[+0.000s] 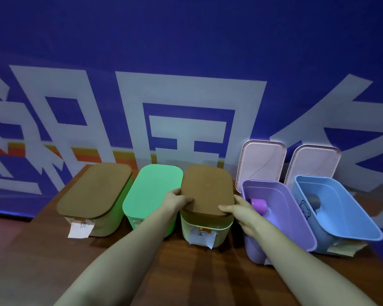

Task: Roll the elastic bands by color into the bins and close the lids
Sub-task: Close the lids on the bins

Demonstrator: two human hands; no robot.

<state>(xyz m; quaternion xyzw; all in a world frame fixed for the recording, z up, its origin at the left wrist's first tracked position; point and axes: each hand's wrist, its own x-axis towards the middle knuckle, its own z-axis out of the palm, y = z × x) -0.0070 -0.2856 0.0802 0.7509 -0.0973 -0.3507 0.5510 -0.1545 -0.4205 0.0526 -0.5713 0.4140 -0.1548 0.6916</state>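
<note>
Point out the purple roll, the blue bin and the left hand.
purple roll point(260, 205): head view, on its rounded side.
blue bin point(349, 219): head view, on its bare inner wall.
left hand point(179, 199): head view, on the back of the hand.

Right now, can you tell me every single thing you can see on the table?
closed bins: 3, two pale green with brown lids, one all green between them; left to middle of the table.
middle brown lid: 1, brown, on the third bin from the left.
purple bin: 1, open, right of middle.
purple roll: 1, inside the purple bin.
blue bin: 1, open, bear picture on its inner wall, far right.
grey roll: 1, inside the blue bin.
pink lids: 2, leaning upright against the banner behind the open bins.
paper labels: white or tan, on fronts of several bins.
banner: 1, blue with white characters, behind.
left hand: on the middle brown lid's left edge.
right hand: on its right edge.
</note>
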